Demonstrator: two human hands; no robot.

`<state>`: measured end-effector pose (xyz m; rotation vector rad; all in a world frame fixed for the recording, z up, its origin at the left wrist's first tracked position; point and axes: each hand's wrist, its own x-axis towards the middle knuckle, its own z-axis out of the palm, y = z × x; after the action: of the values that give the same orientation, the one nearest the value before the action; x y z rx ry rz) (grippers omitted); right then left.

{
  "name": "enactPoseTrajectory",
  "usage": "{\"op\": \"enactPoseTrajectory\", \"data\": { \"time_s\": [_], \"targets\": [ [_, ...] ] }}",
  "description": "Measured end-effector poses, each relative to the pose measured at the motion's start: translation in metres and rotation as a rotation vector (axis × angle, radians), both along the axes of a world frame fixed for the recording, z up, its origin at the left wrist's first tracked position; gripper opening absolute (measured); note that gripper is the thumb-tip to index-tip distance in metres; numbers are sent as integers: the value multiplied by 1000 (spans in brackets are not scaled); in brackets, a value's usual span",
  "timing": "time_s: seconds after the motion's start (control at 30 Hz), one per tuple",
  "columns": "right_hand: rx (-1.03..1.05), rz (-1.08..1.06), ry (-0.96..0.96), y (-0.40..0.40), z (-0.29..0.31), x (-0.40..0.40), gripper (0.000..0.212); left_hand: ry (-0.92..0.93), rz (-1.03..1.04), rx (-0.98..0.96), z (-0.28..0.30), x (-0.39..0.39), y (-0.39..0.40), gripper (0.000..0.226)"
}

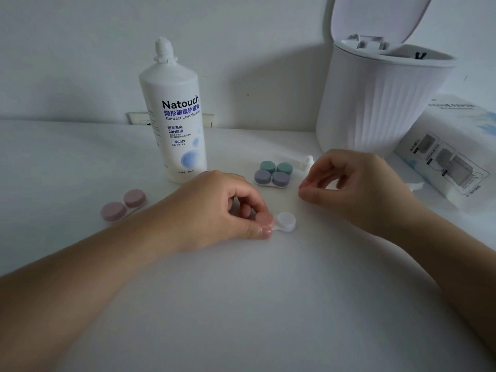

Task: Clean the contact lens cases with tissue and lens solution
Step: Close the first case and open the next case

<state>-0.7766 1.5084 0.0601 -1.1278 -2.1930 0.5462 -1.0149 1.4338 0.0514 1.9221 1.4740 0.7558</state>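
Readable print is found on one thing only, the tall white plastic bottle of lens solution point(174, 122).

On the front label of this bottle, which stands toward the back edge of the white table point(241, 304), the brand "Natouch" is printed in large dark letters. Under it a line of blue Chinese characters is set, followed by "Contact Lens Solution" in small dark type. Lower down, "20H" is read among further Chinese characters, and near the base a volume that looks like "360ml" is printed. On the white paper tissue pack point(451, 154) at the right edge, print and diagrams are seen but cannot be read.
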Motion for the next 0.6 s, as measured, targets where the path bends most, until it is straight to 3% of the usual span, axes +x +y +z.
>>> {"op": "enactPoseTrajectory", "data": {
  "time_s": [0.13, 0.27, 0.33, 0.6],
  "targets": [
    [28, -42, -138, 1, -1, 3, 15, 10, -5, 12, 0, 0, 0, 18],
    [17, -80, -282, -5, 4, 3, 46, 12, -6, 22, 1, 0, 0, 18],
    [7, -69, -314, -9, 6, 3, 52, 12, -5, 20, 1, 1, 0, 18],
    [106, -25, -275, -11, 7, 6, 43, 5, -2, 10, 0, 0, 1, 22]
  ]
}}
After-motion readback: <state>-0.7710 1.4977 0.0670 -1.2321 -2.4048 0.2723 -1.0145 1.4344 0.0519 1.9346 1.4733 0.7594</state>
